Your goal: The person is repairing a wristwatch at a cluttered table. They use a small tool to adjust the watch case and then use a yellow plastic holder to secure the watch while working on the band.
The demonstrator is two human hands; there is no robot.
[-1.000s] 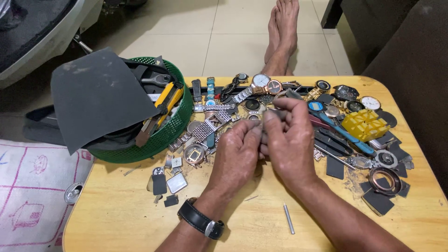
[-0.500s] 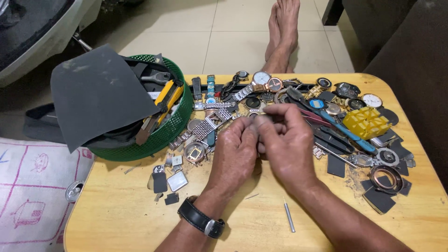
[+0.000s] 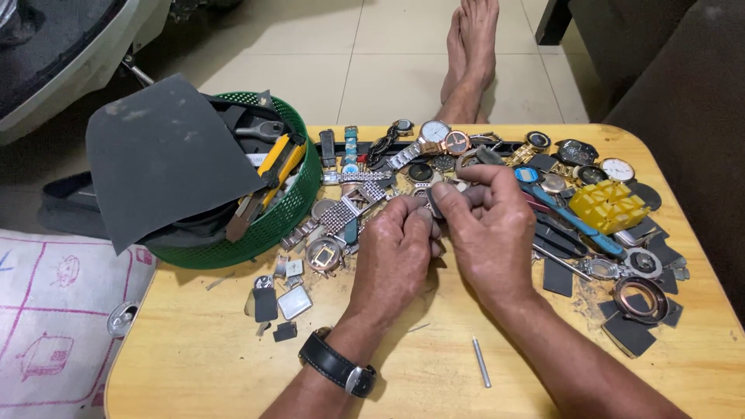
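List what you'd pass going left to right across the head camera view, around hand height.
Patterned cloth → green basket → left hand → right hand → yellow plastic block → round copper-coloured watch case.

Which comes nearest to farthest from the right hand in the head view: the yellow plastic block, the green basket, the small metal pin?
1. Yellow plastic block: just right of the right hand, among the watch parts.
2. Small metal pin: on the table's near side, below the hand.
3. Green basket: far left, beyond the left hand.
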